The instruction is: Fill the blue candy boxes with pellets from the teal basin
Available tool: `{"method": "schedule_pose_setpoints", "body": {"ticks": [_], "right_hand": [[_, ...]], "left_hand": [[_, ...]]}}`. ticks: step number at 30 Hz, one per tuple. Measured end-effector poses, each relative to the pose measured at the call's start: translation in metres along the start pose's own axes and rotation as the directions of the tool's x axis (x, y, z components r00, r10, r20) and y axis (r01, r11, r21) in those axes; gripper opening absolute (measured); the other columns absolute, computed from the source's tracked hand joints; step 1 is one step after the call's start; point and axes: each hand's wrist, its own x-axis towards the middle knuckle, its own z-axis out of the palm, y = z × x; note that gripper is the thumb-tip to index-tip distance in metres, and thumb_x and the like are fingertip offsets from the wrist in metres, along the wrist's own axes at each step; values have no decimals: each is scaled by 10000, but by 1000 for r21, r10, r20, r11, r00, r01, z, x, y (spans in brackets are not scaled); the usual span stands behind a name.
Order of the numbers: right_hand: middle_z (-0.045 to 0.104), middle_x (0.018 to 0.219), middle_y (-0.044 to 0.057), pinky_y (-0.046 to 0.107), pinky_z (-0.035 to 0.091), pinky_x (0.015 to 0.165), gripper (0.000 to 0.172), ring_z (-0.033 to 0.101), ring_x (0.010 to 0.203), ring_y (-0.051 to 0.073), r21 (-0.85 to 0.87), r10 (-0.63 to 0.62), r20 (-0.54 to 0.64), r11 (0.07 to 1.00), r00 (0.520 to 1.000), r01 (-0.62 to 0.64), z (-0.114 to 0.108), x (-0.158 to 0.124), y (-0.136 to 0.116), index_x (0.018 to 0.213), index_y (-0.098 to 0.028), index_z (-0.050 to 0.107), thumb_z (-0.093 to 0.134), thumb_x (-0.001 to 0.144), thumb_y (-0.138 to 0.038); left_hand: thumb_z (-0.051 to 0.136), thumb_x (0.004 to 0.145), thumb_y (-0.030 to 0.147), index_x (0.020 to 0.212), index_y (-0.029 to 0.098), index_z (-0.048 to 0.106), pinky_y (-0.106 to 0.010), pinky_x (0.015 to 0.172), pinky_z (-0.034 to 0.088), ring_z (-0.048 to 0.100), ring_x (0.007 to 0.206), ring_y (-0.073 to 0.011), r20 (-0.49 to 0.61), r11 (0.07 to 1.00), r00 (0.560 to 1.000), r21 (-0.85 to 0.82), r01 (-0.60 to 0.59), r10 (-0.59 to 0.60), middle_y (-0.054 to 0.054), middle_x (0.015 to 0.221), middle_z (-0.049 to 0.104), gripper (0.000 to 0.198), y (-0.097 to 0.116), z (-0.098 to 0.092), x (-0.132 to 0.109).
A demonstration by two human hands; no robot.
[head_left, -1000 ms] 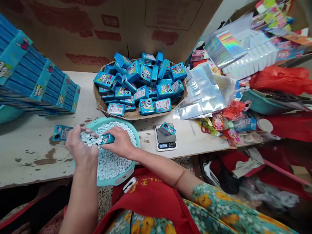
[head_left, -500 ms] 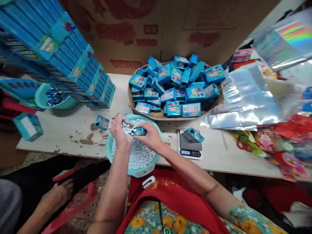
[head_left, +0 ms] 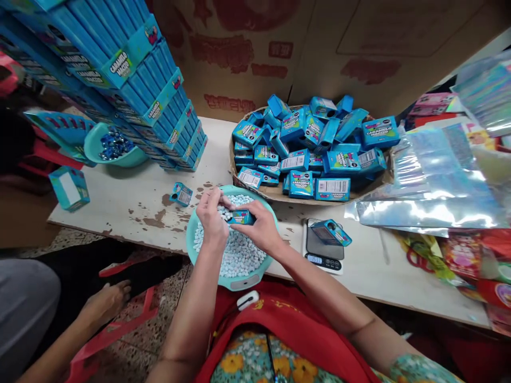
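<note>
Over a turquoise basin [head_left: 192,250] of small pale candies [head_left: 239,255], my two hands come together. My left hand [head_left: 214,218] is curled round a handful of candies, some showing at its fingertips. My right hand [head_left: 261,226] grips a small blue candy box [head_left: 240,217] lying sideways, its end against the candies in the left hand. Fingers hide the box's opening. To the right, another blue box [head_left: 332,232] with a round hole rests tilted on a small digital scale [head_left: 324,254].
A cardboard tray [head_left: 279,196] heaped with blue boxes stands behind the basin. Tall stacks of blue boxes [head_left: 159,106] rise at left, near a bowl of wrapped sweets [head_left: 115,157]. Silver bags [head_left: 439,181] lie at right. Another person's hand [head_left: 106,303] rests at lower left.
The view has shifted, so the table's things appear farther right. My left hand's fingers have curled in more over the candies, nearer the box. The right hand keeps hold of the box.
</note>
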Motion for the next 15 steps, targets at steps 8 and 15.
{"method": "schedule_pose_setpoints", "body": {"ticks": [8,15], "right_hand": [[645,947,16,354,469,874,383,602,922,199,117,23,-12,993,1000,-22,-3,2,1,986,-243,686,844,637,-257],[634,965,23,359,475,881,365,602,936,197,179,11,-45,984,999,-3,-24,-6,1,978,-256,691,833,653,-339]], "left_hand": [[611,781,402,739,176,565,-277,566,492,542,507,-126,97,997,995,-79,17,-10,8,585,538,234,14,6,-7],[504,819,475,800,193,568,-320,702,488,567,657,-162,11,954,993,278,-114,115,-12,694,556,290,-31,-28,32]]}}
